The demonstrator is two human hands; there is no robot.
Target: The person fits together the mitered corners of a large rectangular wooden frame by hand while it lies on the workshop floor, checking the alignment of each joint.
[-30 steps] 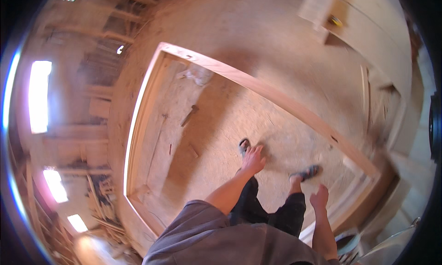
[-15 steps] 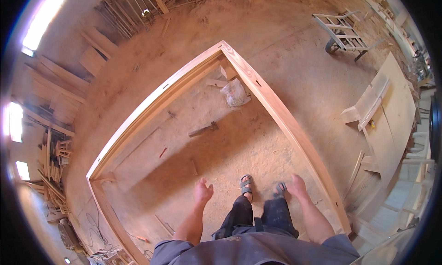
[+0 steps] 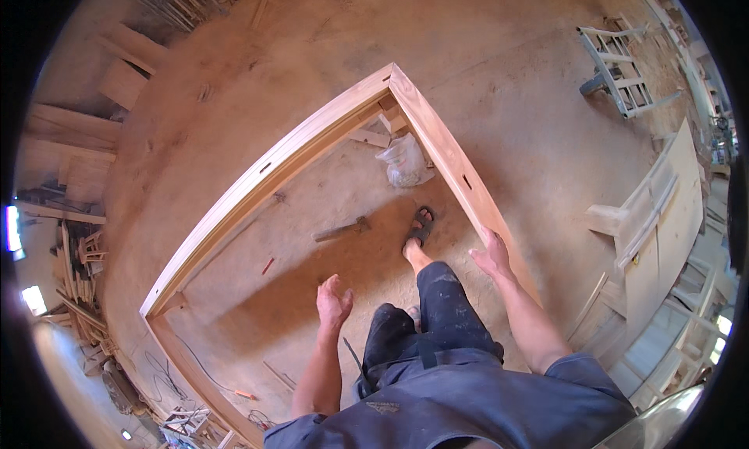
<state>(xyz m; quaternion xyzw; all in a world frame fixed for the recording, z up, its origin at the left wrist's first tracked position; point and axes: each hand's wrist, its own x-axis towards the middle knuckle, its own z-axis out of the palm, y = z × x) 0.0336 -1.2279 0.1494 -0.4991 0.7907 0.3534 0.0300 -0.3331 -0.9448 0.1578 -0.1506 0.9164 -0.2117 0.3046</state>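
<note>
A large pale wooden frame surrounds me, raised above the floor, with mitred corners and small dark slots in its rails. My right hand is at the inner edge of the right-hand rail, its fingertips against the wood and its thumb apart; it grips nothing. Over the floor inside the frame hangs my left hand, empty, with loosely bent fingers and the thumb away from them. A hammer lies on the floor ahead of it. Near the far corner sits a clear plastic bag with something pale inside.
A red stick-like thing and an orange-handled tool lie on the dusty floor. Far right stands a metal hand cart, with large boards nearer. Planks are stacked along the left. A cable curls near the left rail.
I have stepped forward inside the frame, one sandalled foot now nearer the bag. My right hand has moved forward to the right-hand rail; the left stays empty in the air.
</note>
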